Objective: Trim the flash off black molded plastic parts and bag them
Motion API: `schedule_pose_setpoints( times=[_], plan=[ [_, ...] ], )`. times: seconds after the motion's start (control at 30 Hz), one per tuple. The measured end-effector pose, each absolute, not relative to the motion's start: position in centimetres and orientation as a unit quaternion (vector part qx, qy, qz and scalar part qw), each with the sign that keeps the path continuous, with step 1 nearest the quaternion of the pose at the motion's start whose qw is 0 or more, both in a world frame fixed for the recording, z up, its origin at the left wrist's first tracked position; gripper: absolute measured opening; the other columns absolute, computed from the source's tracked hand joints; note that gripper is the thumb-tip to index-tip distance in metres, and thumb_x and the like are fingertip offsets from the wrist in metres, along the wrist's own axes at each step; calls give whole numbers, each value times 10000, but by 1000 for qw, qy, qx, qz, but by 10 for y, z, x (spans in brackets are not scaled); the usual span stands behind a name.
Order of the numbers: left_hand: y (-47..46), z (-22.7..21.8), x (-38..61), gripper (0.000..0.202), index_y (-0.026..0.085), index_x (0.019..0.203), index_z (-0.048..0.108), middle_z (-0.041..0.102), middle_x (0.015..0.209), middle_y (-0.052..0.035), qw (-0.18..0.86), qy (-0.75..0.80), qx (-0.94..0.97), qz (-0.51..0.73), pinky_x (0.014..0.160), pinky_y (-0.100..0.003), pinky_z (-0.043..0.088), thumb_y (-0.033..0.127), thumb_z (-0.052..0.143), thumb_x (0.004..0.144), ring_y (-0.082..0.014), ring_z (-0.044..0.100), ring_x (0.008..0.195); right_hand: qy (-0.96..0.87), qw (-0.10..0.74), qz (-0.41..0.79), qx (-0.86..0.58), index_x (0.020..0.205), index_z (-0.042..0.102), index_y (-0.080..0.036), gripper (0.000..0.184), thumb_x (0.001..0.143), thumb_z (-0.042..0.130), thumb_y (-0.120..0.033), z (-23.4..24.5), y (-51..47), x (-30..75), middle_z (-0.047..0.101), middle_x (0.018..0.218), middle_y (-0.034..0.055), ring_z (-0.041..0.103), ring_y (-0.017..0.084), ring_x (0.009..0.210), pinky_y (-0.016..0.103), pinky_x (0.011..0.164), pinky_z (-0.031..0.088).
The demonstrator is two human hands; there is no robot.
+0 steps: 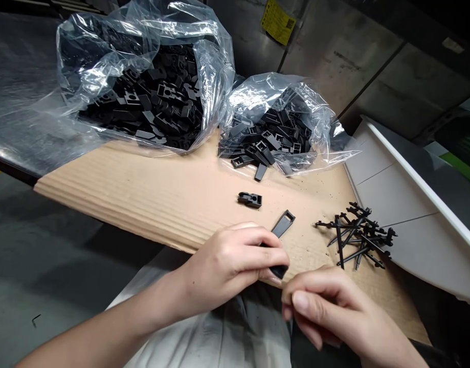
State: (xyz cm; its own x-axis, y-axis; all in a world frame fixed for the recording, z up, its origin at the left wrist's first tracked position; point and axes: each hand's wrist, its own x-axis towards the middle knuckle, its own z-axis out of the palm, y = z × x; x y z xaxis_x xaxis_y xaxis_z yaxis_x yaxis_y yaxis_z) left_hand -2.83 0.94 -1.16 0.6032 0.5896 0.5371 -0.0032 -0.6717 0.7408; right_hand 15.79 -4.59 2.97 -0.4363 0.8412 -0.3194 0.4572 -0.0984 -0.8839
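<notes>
My left hand [237,258] is closed around a small black plastic part [280,270], most of it hidden by the fingers. Just to its right is my right hand [330,301], thumb pressed to the curled fingers in a pinch; whatever they hold, if anything, does not show. Beyond my left fingers lies a flat black plastic piece [284,223] with a square hole at its end. A black clip-like part [250,199] rests a little farther away on the cardboard [150,189].
Two clear plastic bags stand at the back: a larger one [215,66] and a smaller one [322,107], both full of black parts. A pile of thin black stems [357,235] lies at right, beside a white panel [403,194]. The cardboard's front edge is near my hands.
</notes>
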Motion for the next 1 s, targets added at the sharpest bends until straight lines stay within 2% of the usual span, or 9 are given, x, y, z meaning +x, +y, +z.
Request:
schedule_pose_setpoints(
  times=[0.03, 0.1, 0.17, 0.23, 0.37, 0.5, 0.63, 0.9, 1.0],
  plan=[
    [9, -11, -29, 161, 92, 887, 651, 627, 878, -98, 366, 182, 814, 413, 738, -253, 429, 68, 514, 806, -177, 555, 815, -620, 170, 585, -494, 714, 626, -170, 289, 840, 461, -371, 33, -46, 160, 459, 428, -51, 420, 56, 375, 138, 378, 360],
    [8, -8, -29, 140, 75, 880, 646, 632, 862, -99, 377, 193, 804, 418, 733, -243, 433, 76, 530, 803, -170, 567, 803, -620, 196, 574, -498, 791, 652, -188, 206, 817, 511, -337, 37, -46, 163, 565, 506, -29, 507, 74, 429, 145, 426, 420],
    [7, -5, -29, 118, 73, 878, 639, 646, 839, -87, 390, 213, 795, 414, 720, -230, 439, 104, 563, 793, -160, 583, 775, -681, 253, 464, -507, 893, 655, -233, 143, 796, 550, -231, 36, -49, 163, 651, 679, -10, 610, 106, 599, 150, 541, 480],
    [6, -3, -29, 136, 89, 903, 630, 659, 829, -68, 397, 246, 786, 405, 704, -224, 445, 131, 594, 779, -154, 594, 755, -740, 291, 326, -511, 982, 632, -240, 235, 783, 552, -142, 29, -53, 160, 653, 800, 10, 626, 133, 748, 164, 633, 496],
    [5, -1, -27, 103, 112, 869, 634, 670, 806, -43, 405, 270, 775, 403, 694, -224, 449, 136, 591, 778, -149, 600, 732, -770, 343, 168, -511, 1004, 600, -177, 245, 787, 532, -86, 9, -62, 150, 604, 771, 45, 578, 142, 703, 211, 590, 477],
    [6, -3, -26, 100, 88, 853, 639, 676, 819, -56, 400, 247, 778, 417, 722, -227, 444, 80, 574, 777, -153, 601, 756, -733, 381, 186, -532, 931, 604, -211, 192, 814, 498, -102, 3, -67, 140, 571, 676, -2, 542, 103, 588, 192, 532, 433],
    [7, -4, -27, 105, 76, 853, 640, 673, 824, -74, 399, 219, 784, 423, 744, -245, 439, 66, 561, 784, -163, 601, 774, -712, 337, 232, -570, 848, 614, -204, 184, 858, 434, -171, 7, -66, 140, 511, 593, -16, 517, 98, 517, 192, 486, 412],
    [9, -4, -29, 75, 99, 803, 648, 634, 722, -37, 455, 212, 775, 383, 675, -214, 439, 100, 576, 783, -143, 581, 687, -761, 337, 155, -532, 910, 594, -194, 173, 827, 468, -110, 3, -66, 145, 540, 651, 4, 564, 115, 592, 191, 533, 450],
    [9, -2, -29, 81, 99, 794, 652, 610, 694, -22, 495, 225, 759, 358, 635, -190, 437, 106, 571, 788, -129, 571, 652, -766, 376, 63, -518, 907, 575, -173, 169, 796, 506, -65, -4, -65, 140, 566, 692, 29, 551, 132, 631, 227, 564, 441]
  ],
)
